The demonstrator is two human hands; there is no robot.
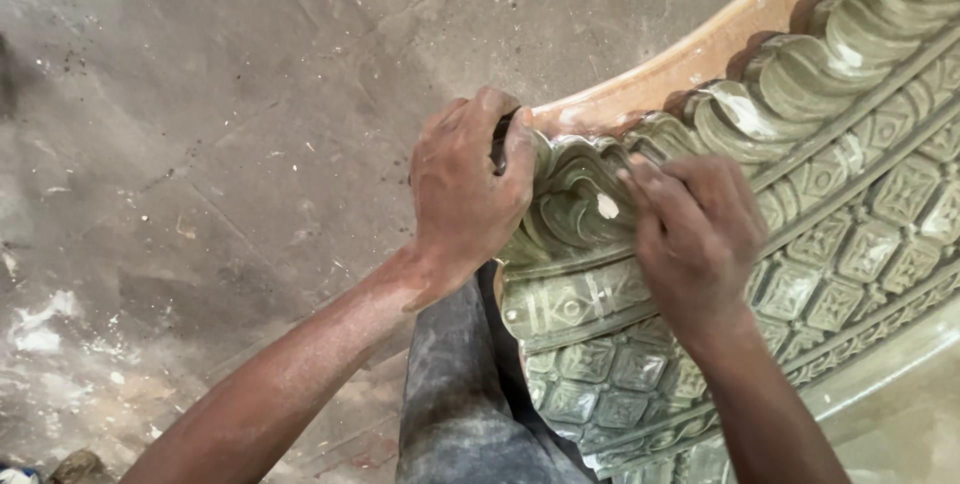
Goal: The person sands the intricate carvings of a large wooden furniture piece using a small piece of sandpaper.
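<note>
both hands (470, 194) press carved green moulding (850, 234) between them.

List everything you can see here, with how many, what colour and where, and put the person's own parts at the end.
carved curved moulding: one, grey-green with scalloped leaves and square tiles, right half, sweeping from top right to bottom centre
curved backing edge: one, tan-orange, along the moulding's outer side, upper right
white chip: one, on the leaf carving between the hands
floor: grey, dusty, with white specks, left half
trouser leg: one, dark grey, dusty, bottom centre
left hand: one, gripping the moulding's scalloped end; something dark shows under the fingers, unclear what
right hand: one, fingertips pressing the leaf carving
</note>
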